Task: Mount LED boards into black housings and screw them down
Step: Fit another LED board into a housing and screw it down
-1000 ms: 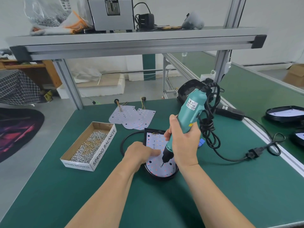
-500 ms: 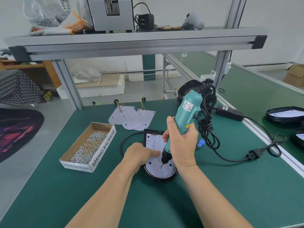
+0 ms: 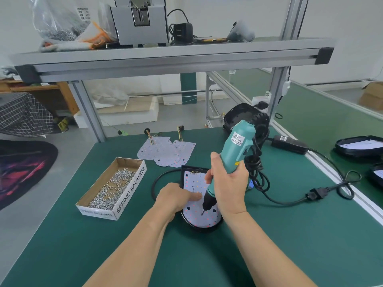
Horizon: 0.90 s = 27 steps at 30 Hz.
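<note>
Right hand [image 3: 228, 189] wraps the teal plastic screwdriver [image 3: 236, 148], bit on the white dotted LED board [image 3: 194, 217] seated in the round-ended black housing [image 3: 204, 229] on the green tabletop [image 3: 290, 235]. Left hand [image 3: 176, 198] presses the board, thumb straight; other fingers can't tell. Cardboard box [image 3: 129, 192] holds loose metal screws [image 3: 112, 189].

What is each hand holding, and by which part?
The right hand grips the teal electric screwdriver around its mid-body, above the black nose. The left hand holds nothing visible; it presses on the LED board.
</note>
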Available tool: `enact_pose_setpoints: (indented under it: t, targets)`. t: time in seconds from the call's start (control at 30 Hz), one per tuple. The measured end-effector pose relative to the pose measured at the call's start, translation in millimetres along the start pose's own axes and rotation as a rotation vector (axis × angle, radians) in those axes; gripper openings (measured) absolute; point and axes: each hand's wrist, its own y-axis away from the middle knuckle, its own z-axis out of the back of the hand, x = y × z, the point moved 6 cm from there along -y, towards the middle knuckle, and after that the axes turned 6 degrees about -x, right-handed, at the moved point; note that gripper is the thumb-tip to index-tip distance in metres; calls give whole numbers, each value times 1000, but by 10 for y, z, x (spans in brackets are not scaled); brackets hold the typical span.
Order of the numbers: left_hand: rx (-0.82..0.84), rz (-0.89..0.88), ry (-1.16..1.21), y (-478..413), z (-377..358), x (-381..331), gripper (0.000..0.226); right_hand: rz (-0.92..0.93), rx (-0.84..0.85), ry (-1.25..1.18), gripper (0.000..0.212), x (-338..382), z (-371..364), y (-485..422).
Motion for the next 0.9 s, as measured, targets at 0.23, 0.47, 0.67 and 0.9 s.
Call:
enact_pose_setpoints:
  t: [0.23,0.47,0.67,0.9]
  targets:
    - [23,-6,34,36,18,-28,57,-55,-58,-150,24,13,125,-23]
    - [1,-21,46,59,28,-10,40,80,54,-243,18,377,64,-168]
    - [-198,-83,-330,192,184,-69,70,-35,-371,-309,22,315,457,-586]
    - [-391,-653,-677,274,75,-554,57,-166,-491,-360,29,31,689,-665]
